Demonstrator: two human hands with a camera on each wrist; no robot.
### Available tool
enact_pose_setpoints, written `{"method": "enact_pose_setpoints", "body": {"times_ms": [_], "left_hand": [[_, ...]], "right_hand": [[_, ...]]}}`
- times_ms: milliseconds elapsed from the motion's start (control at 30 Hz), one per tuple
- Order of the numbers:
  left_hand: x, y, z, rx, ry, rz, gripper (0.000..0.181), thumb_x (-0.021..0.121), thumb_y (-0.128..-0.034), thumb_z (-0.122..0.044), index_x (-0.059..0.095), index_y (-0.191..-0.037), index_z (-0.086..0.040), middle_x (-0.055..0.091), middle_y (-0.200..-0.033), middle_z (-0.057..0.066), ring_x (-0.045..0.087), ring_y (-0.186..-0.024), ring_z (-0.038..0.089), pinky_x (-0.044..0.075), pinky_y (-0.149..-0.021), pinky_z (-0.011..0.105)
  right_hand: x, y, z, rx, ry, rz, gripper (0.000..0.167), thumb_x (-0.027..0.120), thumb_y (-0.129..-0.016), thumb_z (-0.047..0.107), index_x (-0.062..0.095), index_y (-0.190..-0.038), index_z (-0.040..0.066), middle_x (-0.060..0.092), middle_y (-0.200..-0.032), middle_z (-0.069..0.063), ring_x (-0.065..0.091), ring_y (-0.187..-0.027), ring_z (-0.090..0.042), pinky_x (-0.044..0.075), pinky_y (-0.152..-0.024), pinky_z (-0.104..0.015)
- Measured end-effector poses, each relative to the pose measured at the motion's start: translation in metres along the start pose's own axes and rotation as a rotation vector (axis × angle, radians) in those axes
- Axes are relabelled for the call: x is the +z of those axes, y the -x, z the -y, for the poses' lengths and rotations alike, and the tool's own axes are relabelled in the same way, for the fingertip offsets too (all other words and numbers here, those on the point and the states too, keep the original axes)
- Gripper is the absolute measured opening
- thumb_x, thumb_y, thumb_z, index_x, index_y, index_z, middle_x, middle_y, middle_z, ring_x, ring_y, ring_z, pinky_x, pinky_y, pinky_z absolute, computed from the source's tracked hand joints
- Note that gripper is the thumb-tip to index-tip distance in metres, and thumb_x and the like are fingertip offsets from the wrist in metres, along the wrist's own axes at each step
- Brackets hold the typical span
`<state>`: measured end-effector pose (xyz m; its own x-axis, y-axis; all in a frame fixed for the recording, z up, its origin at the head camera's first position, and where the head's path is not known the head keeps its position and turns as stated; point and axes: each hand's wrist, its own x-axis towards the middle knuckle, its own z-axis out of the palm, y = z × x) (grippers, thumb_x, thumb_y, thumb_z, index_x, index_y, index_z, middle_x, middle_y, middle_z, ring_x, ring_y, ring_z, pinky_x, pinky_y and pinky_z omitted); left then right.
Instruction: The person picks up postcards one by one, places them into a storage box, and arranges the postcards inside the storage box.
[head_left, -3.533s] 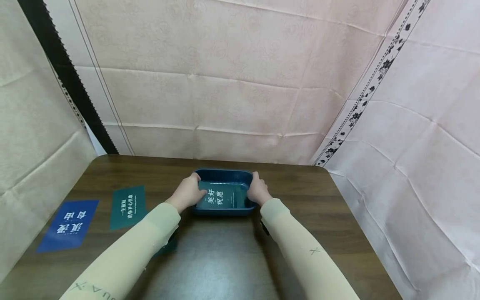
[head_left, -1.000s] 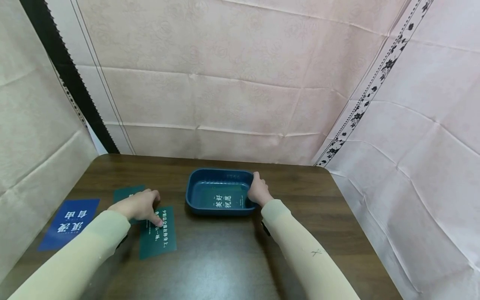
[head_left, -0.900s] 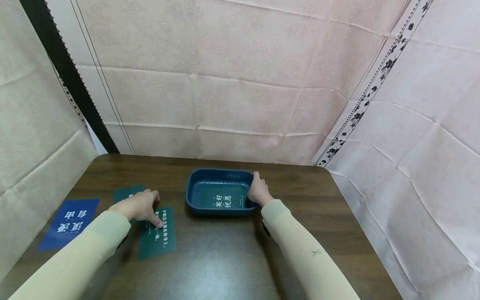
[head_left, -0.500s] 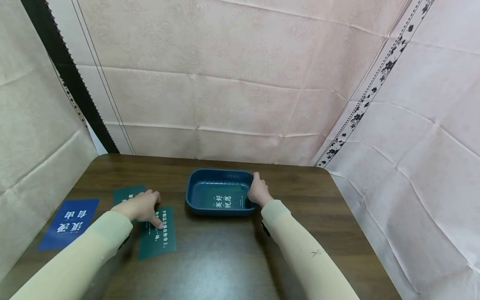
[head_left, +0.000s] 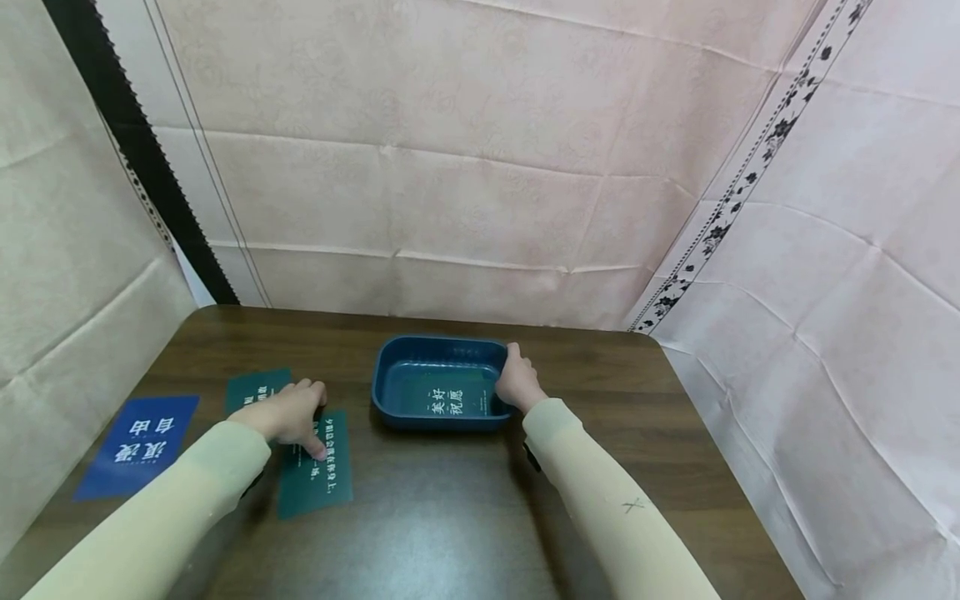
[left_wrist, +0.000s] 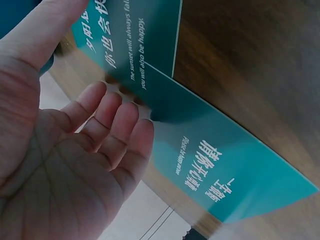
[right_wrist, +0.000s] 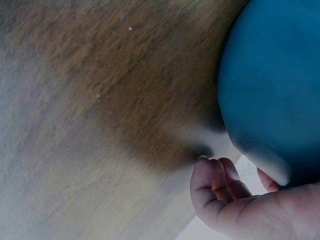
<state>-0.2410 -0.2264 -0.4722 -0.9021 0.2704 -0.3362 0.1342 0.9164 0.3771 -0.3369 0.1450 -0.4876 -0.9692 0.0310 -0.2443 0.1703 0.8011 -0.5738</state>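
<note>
My left hand (head_left: 288, 417) is over two overlapping green cards with white writing. Its thumb touches the nearer green card (head_left: 321, 483), which lies flat on the table. The fingers, loosely bent, reach down where the cards overlap; the farther green card (left_wrist: 200, 165) shows past them in the left wrist view. My right hand (head_left: 519, 382) grips the right end of a dark blue tray (head_left: 386, 383). In the right wrist view, fingers curl beside the tray's outer wall (right_wrist: 275, 85). Inside the tray lies another green card (head_left: 450, 396) with white characters.
A blue card (head_left: 138, 446) with white characters lies at the left of the brown wooden table (head_left: 420, 517). Pale cloth (head_left: 450, 167) hangs behind the table and along both sides.
My left hand has left the tray's left end and come to the green cards, then shifted only slightly. The card in the tray sits slightly farther right. My right hand stays on the tray.
</note>
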Motion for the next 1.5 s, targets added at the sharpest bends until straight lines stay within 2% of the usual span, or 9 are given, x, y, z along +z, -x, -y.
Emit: {"method": "enact_pose_setpoints", "body": {"times_ms": [267,433,767,1033,1200,1333,1500], "left_hand": [[0.0016,-0.0031,-0.0042,-0.009,0.008,0.040,0.080,0.095,-0.0675,-0.035,0.053,-0.125,0.002,0.056,-0.116,0.018,0.050,-0.103,0.035,0.047,-0.094,0.061],[0.0010,-0.0040,-0.0054,-0.008,0.013,0.041,0.077,0.095,-0.0676,-0.034,0.054,-0.122,0.001,0.057,-0.114,0.016,0.051,-0.103,0.033,0.048,-0.093,0.059],[-0.0007,-0.0024,-0.0061,-0.009,0.027,0.045,0.074,0.095,-0.0664,-0.034,0.054,-0.119,-0.002,0.056,-0.112,0.014,0.050,-0.100,0.032,0.048,-0.091,0.057],[0.0019,-0.0052,-0.0038,-0.027,0.027,0.052,0.076,0.095,-0.0657,-0.038,0.054,-0.119,-0.005,0.057,-0.112,0.013,0.049,-0.100,0.034,0.048,-0.089,0.060],[0.0020,-0.0044,-0.0046,-0.015,0.030,0.047,0.077,0.095,-0.0663,-0.038,0.054,-0.122,-0.004,0.056,-0.113,0.013,0.049,-0.101,0.034,0.048,-0.090,0.061],[0.0023,-0.0037,-0.0055,-0.006,0.046,0.059,0.070,0.094,-0.0682,-0.035,0.056,-0.119,-0.005,0.056,-0.109,0.011,0.050,-0.097,0.031,0.050,-0.087,0.056],[0.0038,-0.0032,-0.0047,-0.001,0.141,0.080,0.054,0.093,-0.0720,-0.029,0.057,-0.107,-0.008,0.054,-0.100,0.009,0.052,-0.091,0.028,0.051,-0.075,0.042]], "right_hand": [[0.0003,-0.0018,-0.0005,0.019,0.019,0.018,0.075,0.065,-0.096,0.004,0.021,-0.155,0.016,0.042,-0.147,-0.022,0.046,-0.127,-0.038,0.042,-0.104,-0.063],[-0.0001,-0.0019,-0.0001,0.003,0.021,-0.002,0.074,0.064,-0.096,0.004,0.022,-0.154,0.016,0.044,-0.145,-0.023,0.048,-0.125,-0.039,0.042,-0.103,-0.063],[-0.0002,-0.0020,0.0014,0.017,0.034,0.007,0.074,0.063,-0.096,0.003,0.021,-0.155,0.017,0.043,-0.145,-0.022,0.047,-0.128,-0.038,0.043,-0.104,-0.061],[-0.0004,-0.0033,0.0016,0.021,0.032,0.008,0.074,0.063,-0.096,0.003,0.021,-0.156,0.016,0.043,-0.146,-0.022,0.047,-0.128,-0.038,0.042,-0.104,-0.062],[-0.0007,-0.0053,0.0010,0.027,0.025,0.008,0.074,0.063,-0.096,0.003,0.021,-0.155,0.017,0.043,-0.146,-0.022,0.048,-0.127,-0.038,0.043,-0.103,-0.061],[-0.0003,-0.0056,0.0005,0.029,0.024,0.007,0.073,0.063,-0.096,0.003,0.021,-0.155,0.017,0.044,-0.145,-0.022,0.049,-0.125,-0.037,0.043,-0.103,-0.061],[-0.0002,-0.0054,0.0008,0.030,0.025,0.013,0.073,0.063,-0.096,0.003,0.022,-0.155,0.017,0.044,-0.145,-0.022,0.049,-0.125,-0.037,0.044,-0.102,-0.061]]}}
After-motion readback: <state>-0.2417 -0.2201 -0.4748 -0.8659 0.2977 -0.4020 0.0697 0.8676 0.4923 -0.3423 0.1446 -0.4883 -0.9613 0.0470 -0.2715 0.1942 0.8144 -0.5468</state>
